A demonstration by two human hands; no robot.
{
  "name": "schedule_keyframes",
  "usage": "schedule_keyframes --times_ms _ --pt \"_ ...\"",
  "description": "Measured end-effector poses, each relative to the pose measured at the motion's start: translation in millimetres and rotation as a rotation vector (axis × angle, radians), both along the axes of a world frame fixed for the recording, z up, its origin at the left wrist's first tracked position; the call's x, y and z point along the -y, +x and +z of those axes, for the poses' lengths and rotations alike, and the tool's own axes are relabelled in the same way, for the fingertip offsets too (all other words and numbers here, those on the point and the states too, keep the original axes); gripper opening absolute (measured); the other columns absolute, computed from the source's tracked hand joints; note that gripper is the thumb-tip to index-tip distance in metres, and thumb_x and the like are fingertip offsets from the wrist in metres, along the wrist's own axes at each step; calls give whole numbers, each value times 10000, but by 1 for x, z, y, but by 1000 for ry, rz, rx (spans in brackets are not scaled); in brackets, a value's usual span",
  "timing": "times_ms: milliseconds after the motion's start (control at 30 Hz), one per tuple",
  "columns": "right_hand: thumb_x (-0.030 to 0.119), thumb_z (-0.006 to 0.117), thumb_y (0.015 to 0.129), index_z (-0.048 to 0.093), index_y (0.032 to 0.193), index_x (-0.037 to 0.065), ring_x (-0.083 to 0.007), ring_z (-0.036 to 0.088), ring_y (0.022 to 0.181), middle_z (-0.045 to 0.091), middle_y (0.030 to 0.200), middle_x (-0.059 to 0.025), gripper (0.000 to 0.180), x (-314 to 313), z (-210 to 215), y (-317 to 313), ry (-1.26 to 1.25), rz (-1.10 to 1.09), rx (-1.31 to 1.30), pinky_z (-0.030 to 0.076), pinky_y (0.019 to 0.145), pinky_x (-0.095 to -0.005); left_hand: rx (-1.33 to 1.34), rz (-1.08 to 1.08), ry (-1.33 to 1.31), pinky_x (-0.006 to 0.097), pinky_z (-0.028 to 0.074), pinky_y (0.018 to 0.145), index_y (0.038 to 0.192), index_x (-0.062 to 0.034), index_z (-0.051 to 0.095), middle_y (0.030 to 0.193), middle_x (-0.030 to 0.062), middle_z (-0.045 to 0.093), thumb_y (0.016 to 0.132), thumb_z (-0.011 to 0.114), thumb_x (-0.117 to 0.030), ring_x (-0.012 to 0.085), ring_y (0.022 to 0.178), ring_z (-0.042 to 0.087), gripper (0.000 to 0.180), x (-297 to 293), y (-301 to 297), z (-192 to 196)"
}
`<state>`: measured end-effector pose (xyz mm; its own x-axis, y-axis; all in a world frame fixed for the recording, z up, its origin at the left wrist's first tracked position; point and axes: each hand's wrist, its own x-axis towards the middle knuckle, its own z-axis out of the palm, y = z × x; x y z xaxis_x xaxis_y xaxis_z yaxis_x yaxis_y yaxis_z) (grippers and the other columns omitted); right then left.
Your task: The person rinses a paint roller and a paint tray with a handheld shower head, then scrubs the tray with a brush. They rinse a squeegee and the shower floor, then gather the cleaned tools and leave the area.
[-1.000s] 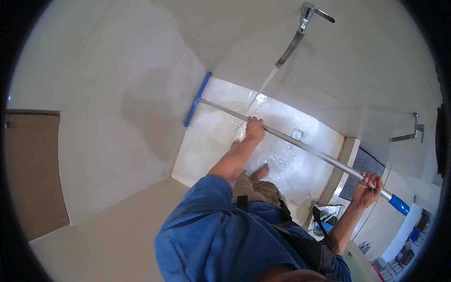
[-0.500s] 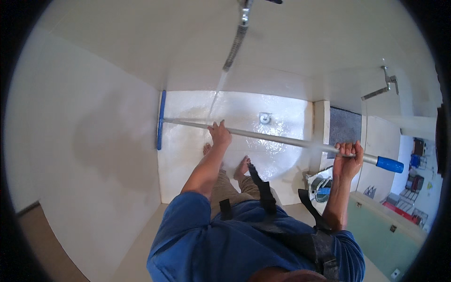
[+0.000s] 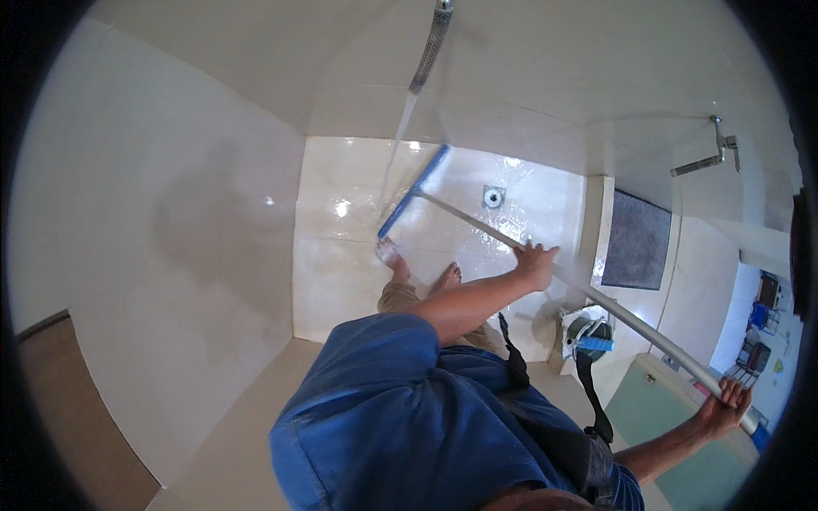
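the left hand (image 3: 535, 266) grips a silver pole (image 3: 630, 321) midway; the right hand (image 3: 724, 409), at four o'clock from it, is closed round the pole near its blue end (image 3: 761, 437). the blue squeegee blade (image 3: 412, 192) lies on the wet floor (image 3: 349, 272) at ten o'clock from the left hand, the drain (image 3: 493, 198) at eleven. a hose (image 3: 431, 51) pours water (image 3: 402, 128) at the blade's twelve.

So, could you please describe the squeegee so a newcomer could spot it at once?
Start at the pale, wet floor where water pours from the hose. The squeegee slants over it, its silver pole held by the left hand and right hand. Its straight blue head sets it apart from the round drain beside it.
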<state>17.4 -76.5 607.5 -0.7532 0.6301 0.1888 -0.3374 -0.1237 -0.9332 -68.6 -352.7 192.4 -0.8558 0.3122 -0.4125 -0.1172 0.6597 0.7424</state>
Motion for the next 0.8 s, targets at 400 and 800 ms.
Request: schedule_keyframes --times_ms 400,800 --pt "87 497 964 337 652 125 -144 293 555 317 602 -11 353 -74 3 -25 17 313 62 324 650 -335 -242 44 3 537 414 892 1308 -107 556 947 162 689 788 595 -121 370 926 617 521 28 30 11" --pt "236 520 946 412 701 147 -174 444 676 421 649 -8 282 140 -209 -42 -272 998 223 381 822 -397 69 338 -437 521 421 956 1232 -147 632 1161 151 648 808 631 -214 342 1101 591 429 241 183 -139"
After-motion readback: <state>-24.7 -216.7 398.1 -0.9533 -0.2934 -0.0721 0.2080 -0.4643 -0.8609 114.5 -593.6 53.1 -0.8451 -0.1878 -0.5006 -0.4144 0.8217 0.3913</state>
